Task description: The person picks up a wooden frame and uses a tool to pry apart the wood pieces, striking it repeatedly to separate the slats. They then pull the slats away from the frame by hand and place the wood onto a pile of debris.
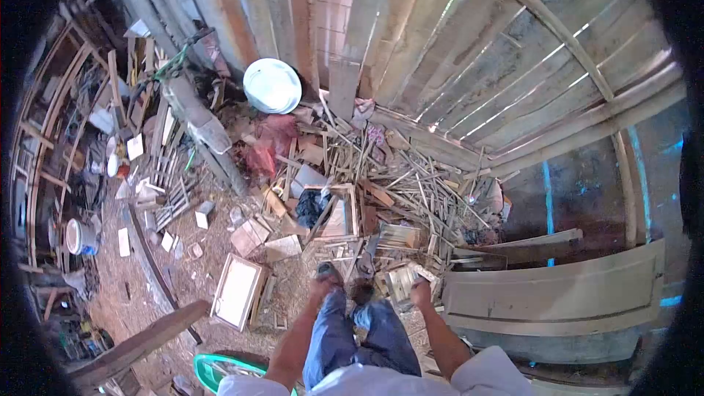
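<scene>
From the head view, the person's left hand (320,290) is low in front, by the left knee, with a small dark object (328,273) right at its fingers; whether the hand grips it or only lies against it, I cannot tell. The right hand (420,292) is at the right-hand edge of a slatted wooden piece (400,284), its fingers looking curled — too small to tell if they close on the wood. That piece lies just beyond and to the right of the knees, tilted among offcuts.

Ahead, the ground is crowded. A wooden box frame (356,209) stands open, a dark bundle (311,209) at its left side, and behind it a heap of thin sticks (411,176) spreads to the foot of the plank wall (433,37). A red bag (262,148) slumps left of the heap, below a white basin (272,86) that leans on upright boards.

A pale-faced framed panel (236,292) lies to the left, with a heavy beam (143,345) slanting nearer the person — and a green-rimmed object (204,372) beside it. On the right, a long, broad board (550,292) blocks that side, close to the right arm.
</scene>
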